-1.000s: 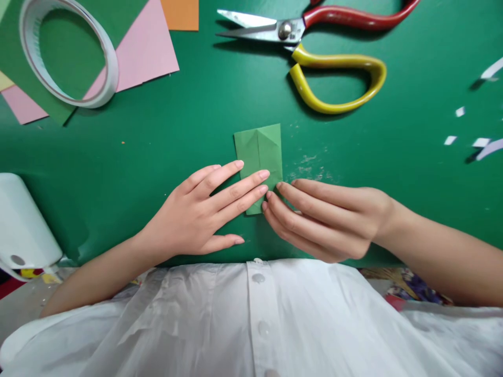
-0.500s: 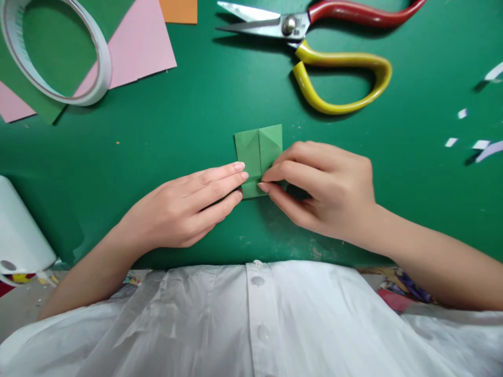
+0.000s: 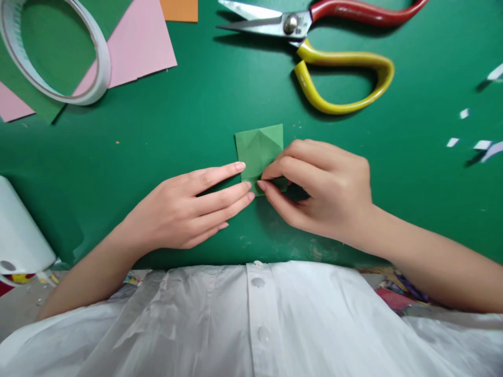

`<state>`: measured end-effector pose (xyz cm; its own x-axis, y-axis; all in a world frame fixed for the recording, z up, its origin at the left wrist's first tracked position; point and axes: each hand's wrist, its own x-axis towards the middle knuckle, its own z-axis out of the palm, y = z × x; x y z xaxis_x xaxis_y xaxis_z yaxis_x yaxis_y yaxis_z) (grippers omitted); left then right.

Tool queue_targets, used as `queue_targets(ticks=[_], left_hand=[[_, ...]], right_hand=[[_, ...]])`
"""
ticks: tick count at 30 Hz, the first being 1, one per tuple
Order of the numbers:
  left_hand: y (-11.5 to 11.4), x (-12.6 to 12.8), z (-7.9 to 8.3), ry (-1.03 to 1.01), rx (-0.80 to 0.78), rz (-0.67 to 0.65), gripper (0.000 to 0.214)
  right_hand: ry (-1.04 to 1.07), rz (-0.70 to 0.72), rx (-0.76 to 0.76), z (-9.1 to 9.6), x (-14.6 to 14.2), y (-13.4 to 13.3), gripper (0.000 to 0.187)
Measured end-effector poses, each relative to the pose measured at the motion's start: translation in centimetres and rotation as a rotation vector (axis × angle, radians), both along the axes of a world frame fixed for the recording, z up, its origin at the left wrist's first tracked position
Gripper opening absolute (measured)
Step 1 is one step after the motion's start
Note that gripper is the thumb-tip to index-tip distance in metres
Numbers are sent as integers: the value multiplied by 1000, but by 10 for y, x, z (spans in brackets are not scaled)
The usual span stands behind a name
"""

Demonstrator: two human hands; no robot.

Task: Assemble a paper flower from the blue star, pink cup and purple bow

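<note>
A small folded piece of green paper (image 3: 251, 149) lies flat on the green table in front of my chest. Creases mark its upper half, and a horizontal fold crosses it near the bottom. My left hand (image 3: 188, 204) rests at its left side, fingers stretched out and slightly spread, with the tips on the paper's lower left edge. From the right, my right hand (image 3: 322, 183) pinches the paper near its lower fold between thumb and fingers. The right part of the paper is hidden behind that hand.
Open scissors (image 3: 291, 23) with a red and a yellow handle lie beyond the paper. At the upper left a roll of white tape (image 3: 104, 68) sits on green and pink paper (image 3: 141, 44), near an orange sheet (image 3: 181, 9). White scraps (image 3: 482, 145) lie far right.
My left fingers have spread, the lower ones sliding right along the paper's bottom edge. The centre slit in the paper's upper half looks less distinct. My right hand has barely moved.
</note>
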<state>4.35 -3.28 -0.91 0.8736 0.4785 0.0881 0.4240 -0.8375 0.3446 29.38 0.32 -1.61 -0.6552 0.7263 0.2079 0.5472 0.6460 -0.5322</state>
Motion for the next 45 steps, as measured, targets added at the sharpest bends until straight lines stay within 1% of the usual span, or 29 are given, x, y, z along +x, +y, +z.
queue_targets(ticks=[5,8,11,14,16,18,21,25,29,32,33,35,37,38,40,41,45], left_hand=[[0,1,0,21,40,22,45],[-1,3,2,23,48,44,42],[-3,6,2,44,68,66,41],[-5,10,2,52,81,73,47],[-8,12,2,51,51,85,53],[-10,13,2,53,-20,114,56],[-13,15,2,54,-119,157,61],[-16,17,1,51,-83,176,63],[-17,20,2,60,14,168,64],[-17,21,4,123,75,152,67],[-17,21,4,134,82,147,68],[-17,21,4,128,91,142,70],[-18,21,4,116,94,137,71],[-17,21,4,113,95,135,71],[-17,22,3,111,96,137,72],[-17,22,3,108,99,137,72],[-16,23,3,86,115,139,76]], right_hand=[[2,-26,17,0,-2,-1,15],[-20,-35,26,1,-2,-1,17],[-38,-19,37,2,4,1,16],[-63,-17,58,3,11,3,15],[-82,-27,61,3,14,4,17],[-95,-34,62,1,15,5,18],[-91,-29,104,-2,15,4,17],[-141,-25,167,-5,15,3,20],[-208,-47,254,-5,11,-1,22],[-239,-86,348,-5,9,-4,18],[-215,-87,395,-6,9,-5,16],[-104,-61,527,-7,10,-6,11],[-1,17,648,-8,14,-9,10],[12,65,676,-8,16,-11,8],[-17,147,662,-7,21,-16,5],[-56,170,631,-5,24,-19,8],[-171,188,506,1,31,-29,26]])
